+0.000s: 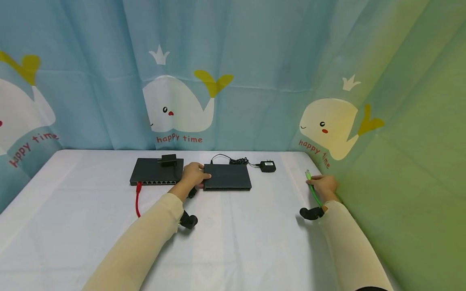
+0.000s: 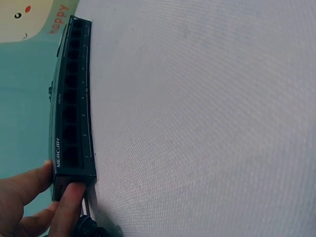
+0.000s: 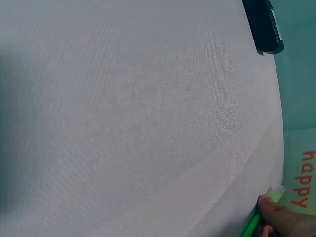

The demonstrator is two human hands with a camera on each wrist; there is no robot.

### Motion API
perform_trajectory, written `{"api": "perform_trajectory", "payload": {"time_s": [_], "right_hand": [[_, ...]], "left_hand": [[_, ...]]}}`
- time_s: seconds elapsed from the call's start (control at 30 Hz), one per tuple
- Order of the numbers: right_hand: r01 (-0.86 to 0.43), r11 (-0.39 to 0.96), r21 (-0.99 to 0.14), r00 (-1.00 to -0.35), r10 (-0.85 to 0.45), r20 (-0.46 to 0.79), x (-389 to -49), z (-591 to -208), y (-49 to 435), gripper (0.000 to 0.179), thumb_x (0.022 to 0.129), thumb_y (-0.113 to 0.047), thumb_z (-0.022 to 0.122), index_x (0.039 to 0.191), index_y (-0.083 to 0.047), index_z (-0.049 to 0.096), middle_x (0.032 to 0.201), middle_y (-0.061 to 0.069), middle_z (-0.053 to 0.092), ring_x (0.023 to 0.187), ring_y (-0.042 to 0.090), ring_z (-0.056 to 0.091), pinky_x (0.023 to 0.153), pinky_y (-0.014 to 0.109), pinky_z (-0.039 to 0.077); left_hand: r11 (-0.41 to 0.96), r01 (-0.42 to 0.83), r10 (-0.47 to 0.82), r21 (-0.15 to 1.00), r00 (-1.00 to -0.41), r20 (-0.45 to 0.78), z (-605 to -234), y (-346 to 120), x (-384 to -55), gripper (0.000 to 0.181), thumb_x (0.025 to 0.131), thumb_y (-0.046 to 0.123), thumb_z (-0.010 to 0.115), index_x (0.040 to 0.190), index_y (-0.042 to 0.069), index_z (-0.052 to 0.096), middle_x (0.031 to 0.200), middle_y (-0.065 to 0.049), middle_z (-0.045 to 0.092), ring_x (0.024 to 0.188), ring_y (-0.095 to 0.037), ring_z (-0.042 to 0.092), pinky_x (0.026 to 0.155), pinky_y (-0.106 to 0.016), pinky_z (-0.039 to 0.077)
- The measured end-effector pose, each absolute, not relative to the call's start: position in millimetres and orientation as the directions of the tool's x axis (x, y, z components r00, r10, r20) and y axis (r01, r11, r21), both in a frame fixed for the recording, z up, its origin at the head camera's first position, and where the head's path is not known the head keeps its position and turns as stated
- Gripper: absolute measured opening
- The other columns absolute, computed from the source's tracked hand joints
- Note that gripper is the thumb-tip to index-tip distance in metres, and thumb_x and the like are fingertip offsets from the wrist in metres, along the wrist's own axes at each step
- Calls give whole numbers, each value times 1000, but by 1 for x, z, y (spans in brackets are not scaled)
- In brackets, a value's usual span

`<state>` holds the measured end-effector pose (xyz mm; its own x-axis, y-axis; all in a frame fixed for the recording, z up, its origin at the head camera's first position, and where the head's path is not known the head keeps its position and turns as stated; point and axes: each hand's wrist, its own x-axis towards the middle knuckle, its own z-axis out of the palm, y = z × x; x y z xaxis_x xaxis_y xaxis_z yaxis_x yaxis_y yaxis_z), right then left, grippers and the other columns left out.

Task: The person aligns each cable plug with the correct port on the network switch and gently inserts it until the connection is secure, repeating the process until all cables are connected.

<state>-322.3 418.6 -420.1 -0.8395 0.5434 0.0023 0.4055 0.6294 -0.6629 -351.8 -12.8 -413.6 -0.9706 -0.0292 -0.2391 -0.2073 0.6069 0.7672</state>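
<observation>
My left hand [image 1: 193,174] grips the left end of a black network switch [image 1: 227,177] lying on the table. In the left wrist view, the thumb and fingers of that hand [image 2: 29,192] hold the end of the switch [image 2: 71,94], whose row of ports faces the camera beside the word MERCURY. Far off to the right, my right hand [image 1: 325,185] pinches a green network cable [image 1: 314,193] just behind its clear plug, which points away from me. The right wrist view has the thumb of this hand [image 3: 286,217] against the green cable [image 3: 252,226].
A second black switch [image 1: 149,169] sits to the left, with a power adapter [image 1: 168,159] on top and a red cable [image 1: 137,202] in its front. Behind the held switch lie a bundled cord [image 1: 238,161] and another adapter [image 1: 267,166]. Curtains [image 1: 262,113] border the white table [image 1: 255,242].
</observation>
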Motion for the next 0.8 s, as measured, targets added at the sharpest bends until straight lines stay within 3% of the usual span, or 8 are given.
{"api": "perform_trajectory", "payload": {"time_s": [0.13, 0.37, 0.67, 0.8], "right_hand": [[413, 627, -661, -833, 554, 5, -323, -419, 419, 33, 87, -14, 75, 111, 8, 70, 114, 21, 69, 110, 38, 53, 83, 37, 44], [429, 643, -634, -824, 567, 17, -325, -420, 418, 28, 86, -14, 75, 106, 6, 73, 110, 20, 70, 110, 40, 53, 94, 45, 43], [391, 715, -580, -876, 482, 4, -319, -410, 411, 25, 85, -13, 75, 101, 6, 74, 98, 17, 74, 106, 40, 57, 85, 39, 47], [372, 718, -588, -892, 452, -13, -316, -407, 407, 27, 84, -15, 76, 101, 5, 75, 79, 8, 74, 91, 31, 61, 72, 29, 47]], "left_hand": [[606, -205, -28, 769, -971, -237, -413, -13, -351, 52, 89, 20, 75, 136, 4, 58, 134, -22, 58, 62, -19, 70, 56, -25, 58], [593, -208, -24, 778, -970, -241, -412, -14, -351, 51, 89, 19, 75, 135, 4, 58, 131, -22, 60, 61, -18, 70, 57, -26, 58], [578, -206, -23, 789, -971, -237, -412, -15, -349, 51, 89, 19, 75, 134, 4, 58, 132, -23, 59, 58, -16, 68, 57, -25, 58], [579, -205, -22, 789, -971, -236, -412, -15, -350, 51, 89, 19, 75, 135, 3, 58, 132, -23, 58, 58, -16, 68, 56, -25, 57]]}}
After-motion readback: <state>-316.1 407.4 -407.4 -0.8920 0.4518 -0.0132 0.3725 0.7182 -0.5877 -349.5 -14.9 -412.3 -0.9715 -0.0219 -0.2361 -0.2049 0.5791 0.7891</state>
